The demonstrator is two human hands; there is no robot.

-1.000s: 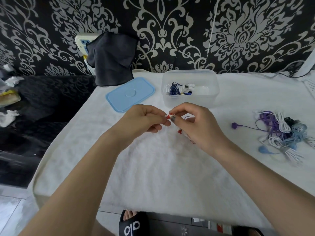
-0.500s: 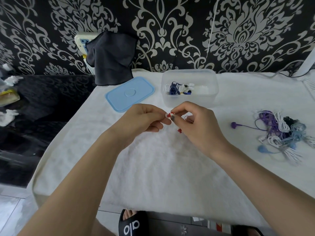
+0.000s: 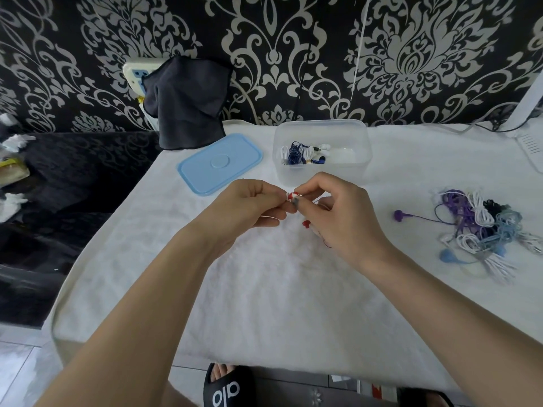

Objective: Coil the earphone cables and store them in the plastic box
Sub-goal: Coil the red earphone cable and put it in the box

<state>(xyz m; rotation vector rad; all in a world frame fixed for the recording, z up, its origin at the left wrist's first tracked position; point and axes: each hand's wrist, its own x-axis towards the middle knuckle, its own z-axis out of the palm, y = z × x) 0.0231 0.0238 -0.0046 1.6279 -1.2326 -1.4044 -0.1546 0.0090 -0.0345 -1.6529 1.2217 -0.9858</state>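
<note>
My left hand [image 3: 249, 205] and my right hand [image 3: 338, 215] meet over the middle of the white towel [image 3: 264, 289]. Both pinch a red-and-white earphone [image 3: 292, 196] between thumb and fingertips. A second red earbud [image 3: 306, 223] hangs just below my right thumb. Most of its cable is hidden inside my hands. Behind my hands stands the clear plastic box [image 3: 323, 174], open, with coiled blue and white earphones [image 3: 299, 154] inside. A tangled pile of purple, white, black and blue earphones [image 3: 482, 227] lies to the right.
The light-blue lid [image 3: 219, 163] lies flat left of the box. A dark cloth [image 3: 188, 104] hangs at the wall behind it. A dark surface drops away left of the towel. The towel's front edge and a black sandal [image 3: 226, 387] are below.
Both hands stay together on the red-and-white earphone, with only slight finger movement. Nothing else has moved.
</note>
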